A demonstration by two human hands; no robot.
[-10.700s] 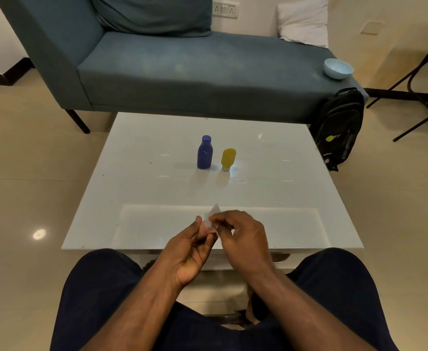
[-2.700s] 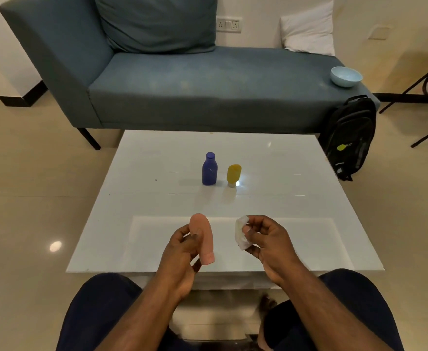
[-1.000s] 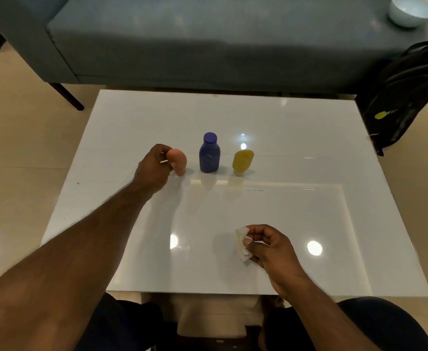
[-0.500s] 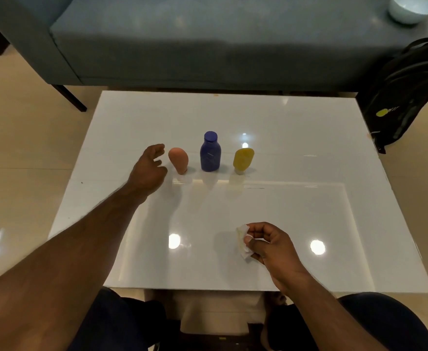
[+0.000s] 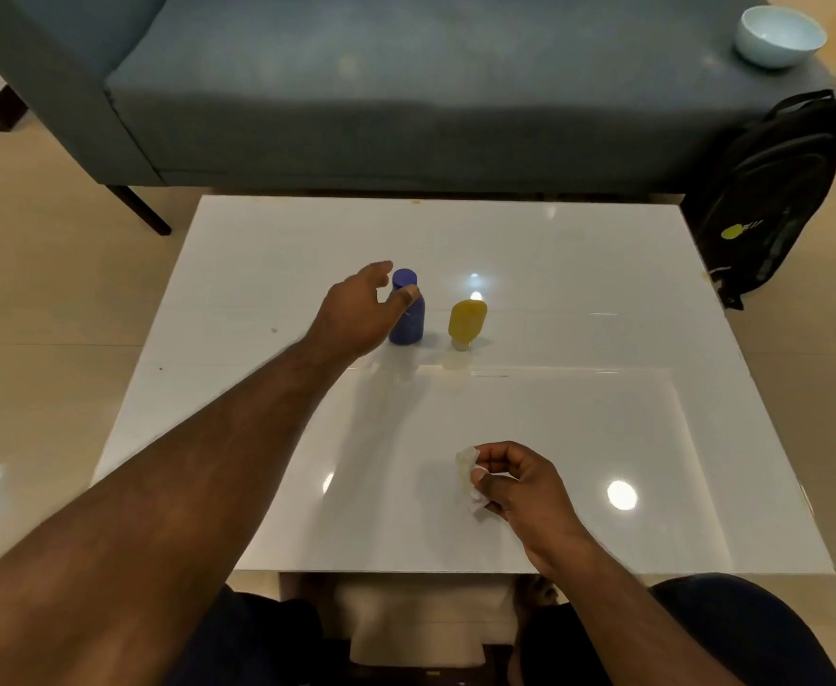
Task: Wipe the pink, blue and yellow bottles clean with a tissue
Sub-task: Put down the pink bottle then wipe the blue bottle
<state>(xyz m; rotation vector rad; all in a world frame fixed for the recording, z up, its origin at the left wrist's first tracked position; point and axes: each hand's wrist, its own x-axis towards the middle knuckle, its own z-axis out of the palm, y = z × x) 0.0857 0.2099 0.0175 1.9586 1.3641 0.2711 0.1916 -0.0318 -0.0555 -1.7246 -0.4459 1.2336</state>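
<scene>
A: Containers?
B: Pale bowl [image 5: 779, 36] on the far-right end of the grey-blue sofa [image 5: 406, 81]; can't see inside it. Blue bottle [image 5: 408, 311] and yellow bottle [image 5: 466, 321] stand upright side by side mid-tabletop [image 5: 579, 289], contents not visible.
A: Hands?
B: Left hand [image 5: 359, 309] is at the blue bottle, fingers [image 5: 381, 272] spread around its left side, thumb on its shoulder; not clearly gripping. Right hand [image 5: 519, 482] is near, over the tabletop, fingers pinching a crumpled white tissue [image 5: 467, 475].
A: Change from half a second ago?
B: Left hand shifted right from beside the pink bottle to the blue one. Pink bottle is now hidden behind that hand. Right hand and tissue unchanged.
A: Materials?
B: Tabletop is glossy white with lamp reflections. Blue bottle is round-shouldered with a cap; yellow one is flat and oval, standing on its pale cap. Black backpack [image 5: 772, 190] leans on the sofa at right.
</scene>
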